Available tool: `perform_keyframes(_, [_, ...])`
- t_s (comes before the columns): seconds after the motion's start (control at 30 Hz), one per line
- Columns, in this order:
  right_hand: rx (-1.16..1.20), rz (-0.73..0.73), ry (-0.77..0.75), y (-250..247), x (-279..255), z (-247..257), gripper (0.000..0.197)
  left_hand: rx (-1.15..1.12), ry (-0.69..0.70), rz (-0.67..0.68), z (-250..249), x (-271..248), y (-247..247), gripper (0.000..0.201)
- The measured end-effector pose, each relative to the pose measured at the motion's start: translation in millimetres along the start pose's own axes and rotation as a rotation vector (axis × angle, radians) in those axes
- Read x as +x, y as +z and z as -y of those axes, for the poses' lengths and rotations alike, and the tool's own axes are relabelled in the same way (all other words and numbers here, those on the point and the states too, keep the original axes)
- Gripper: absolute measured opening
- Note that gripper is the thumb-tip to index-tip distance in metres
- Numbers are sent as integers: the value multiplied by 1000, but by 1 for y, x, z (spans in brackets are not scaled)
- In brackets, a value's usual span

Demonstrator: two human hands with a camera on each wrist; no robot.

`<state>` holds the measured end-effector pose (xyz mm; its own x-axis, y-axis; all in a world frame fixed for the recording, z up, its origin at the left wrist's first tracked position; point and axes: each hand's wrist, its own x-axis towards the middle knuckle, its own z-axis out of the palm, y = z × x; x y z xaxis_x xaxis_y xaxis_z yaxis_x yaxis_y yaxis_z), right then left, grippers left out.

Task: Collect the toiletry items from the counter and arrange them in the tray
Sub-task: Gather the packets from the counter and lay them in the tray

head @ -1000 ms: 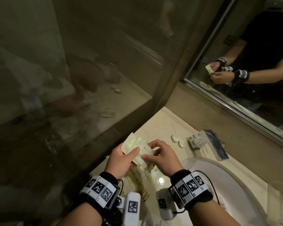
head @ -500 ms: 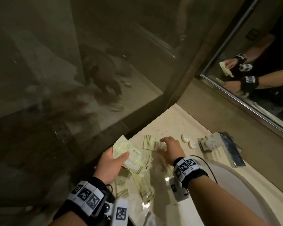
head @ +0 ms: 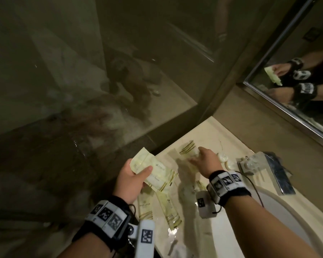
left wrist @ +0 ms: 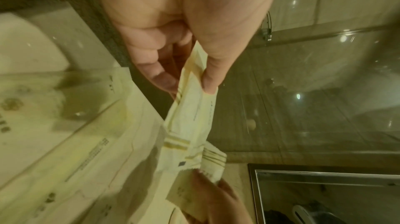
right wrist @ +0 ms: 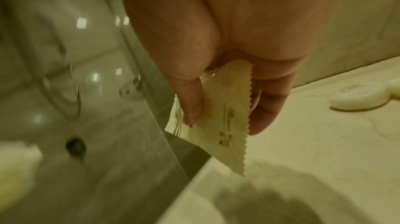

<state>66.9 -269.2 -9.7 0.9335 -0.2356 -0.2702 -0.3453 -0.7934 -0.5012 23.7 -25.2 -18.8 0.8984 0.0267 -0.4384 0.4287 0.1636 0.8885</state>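
My left hand (head: 138,171) holds a stack of pale yellow sachets (head: 153,172) over the counter's left edge; in the left wrist view the thumb (left wrist: 211,80) pinches the sachets (left wrist: 190,125) against the fingers. My right hand (head: 195,155) reaches toward the far counter and pinches one striped sachet (head: 187,148). The right wrist view shows my right hand (right wrist: 225,120) with that serrated sachet (right wrist: 225,144) between thumb and fingers. More sachets (head: 168,207) lie on the counter (head: 209,131) between my wrists. A clear tray (head: 250,164) stands right of my right hand.
Two round white soaps (head: 223,157) lie between my right hand and the tray. The white sink basin (head: 291,220) fills the lower right. A dark glass partition (head: 119,90) borders the counter on the left, and a mirror (head: 296,81) hangs at the upper right.
My right hand left the stack held by my left hand, reached out over the counter and took hold of a striped sachet. My left hand kept its stack.
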Motion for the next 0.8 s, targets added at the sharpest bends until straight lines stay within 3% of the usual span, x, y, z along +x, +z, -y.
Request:
perform_keyframes(0.13, [641,46,-14,-35,-52,23,41,-3,7,6,-7,-3,17,20])
perform_keyframes(0.2, [758,96,-77,-44,-78,38,30,11,2,25,-10,-5,26,18])
perform_keyframes(0.27, [750,125,-137,-43,-94,44,16,-3,-19,53,-12,-8,36,15])
perform_keyframes(0.47, [621,3,-172,-23,-105,35,17,-109,-76,150,-25,-17,54,7])
perform_keyframes(0.6, [612,-127,-119,-15,-108,25,18,-183,-123,209,-30,-21,59,16])
perform_keyframes(0.8, [588,-249,-105,-3,-112,26,11,-213,-119,236,-32,-26,60,15])
